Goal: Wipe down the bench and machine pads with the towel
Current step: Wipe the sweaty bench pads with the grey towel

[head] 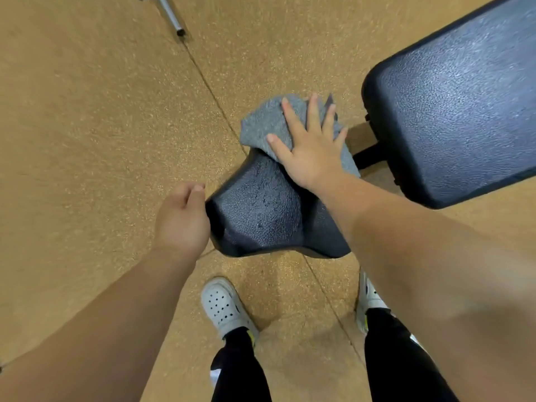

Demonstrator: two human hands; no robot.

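Towel (262,123): we see a grey, nubby terry cloth, bunched and folded, lying on the far end of the seat pad and hanging past its far edge.
Seat pad (261,210): we take this as landmark; black textured vinyl, flared shape, wider at the near end, with sheen on the surface.
Right hand (310,146): we see it flat on the towel at the pad's far end, fingers spread wide, palm pressing the cloth down onto the pad.
Left hand (181,219): we see it at the pad's left edge, fingers curled in and touching the rim; whether it grips the edge we cannot tell.
Back pad (461,105): we note a long black textured pad beyond and to the right of the seat pad, apart from it, with dark frame parts showing in the gap.
Floor (87,126): tan speckled, seam lines running under the seat pad.
Shoes (223,306): white, perforated, just nearer than the seat pad; black trousers above them.
Metal tube (171,14): grey, well beyond the seat pad, far left.
Containers: we see none.
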